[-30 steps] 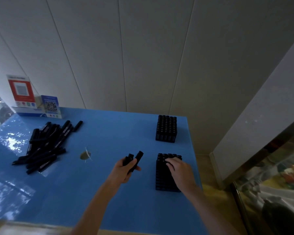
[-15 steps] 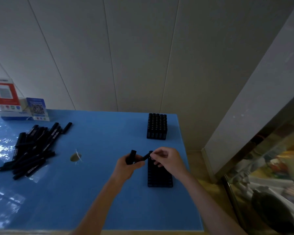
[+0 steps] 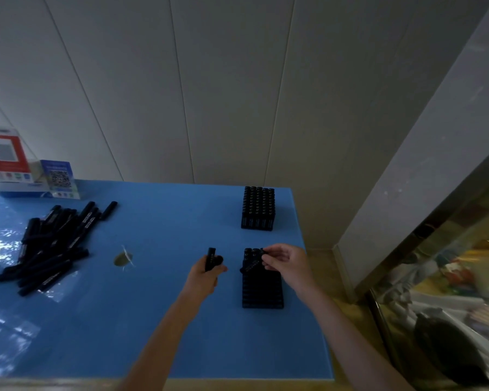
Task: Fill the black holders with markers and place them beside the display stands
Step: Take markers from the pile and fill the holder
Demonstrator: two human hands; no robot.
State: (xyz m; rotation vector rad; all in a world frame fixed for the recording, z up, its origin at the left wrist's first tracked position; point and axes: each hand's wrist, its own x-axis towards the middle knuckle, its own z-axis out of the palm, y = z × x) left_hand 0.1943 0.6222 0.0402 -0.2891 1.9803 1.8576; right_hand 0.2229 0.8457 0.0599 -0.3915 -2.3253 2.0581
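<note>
My right hand (image 3: 287, 263) pinches one marker (image 3: 250, 266) over the near black holder (image 3: 262, 289) on the blue surface (image 3: 153, 306), while my left hand (image 3: 205, 273) grips another marker (image 3: 210, 258) beside it.

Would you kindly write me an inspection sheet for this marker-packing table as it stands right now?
Surface: blue table, with glare patches on its left side and a round hole in it.
Job's things: far holder looks full; near holder stands under the right hand; pile of loose markers at left; display stands at far left corner.
Clutter: clear wrapper under the pile, partly hidden.
Hands: left hand grips markers upright; right hand pinches one marker tilted over the near holder.
Cables: nothing seen.
Surroundings: white panelled wall; blurred glass case at right.
</note>
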